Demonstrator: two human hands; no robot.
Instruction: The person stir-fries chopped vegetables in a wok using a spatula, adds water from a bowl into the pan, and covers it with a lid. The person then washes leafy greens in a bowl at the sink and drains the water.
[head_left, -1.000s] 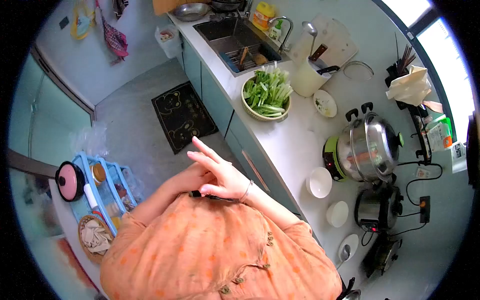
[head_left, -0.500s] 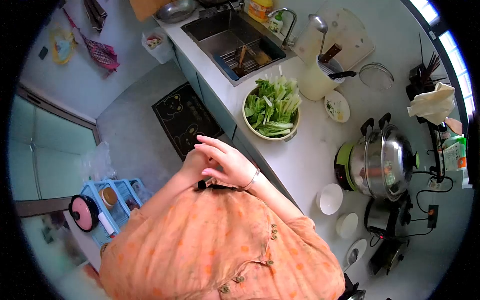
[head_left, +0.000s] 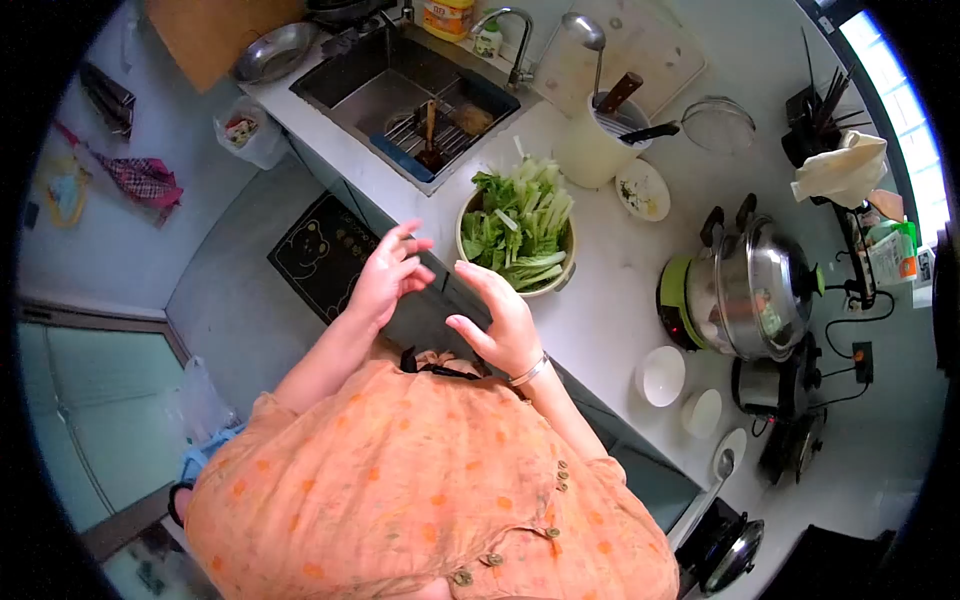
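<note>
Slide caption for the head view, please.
Left hand and right hand, empty and apart, near a bowl of leafy greens on the kitchen counter by the sink.

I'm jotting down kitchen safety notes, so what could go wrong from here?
The basin sits near the counter's front edge, and the right hand appears close by, so a bump might shift it. Its greens heap above the rim, so some could spill. The metal pot's green base shows a red light; it may be hot, though heat itself isn't visible.
</note>
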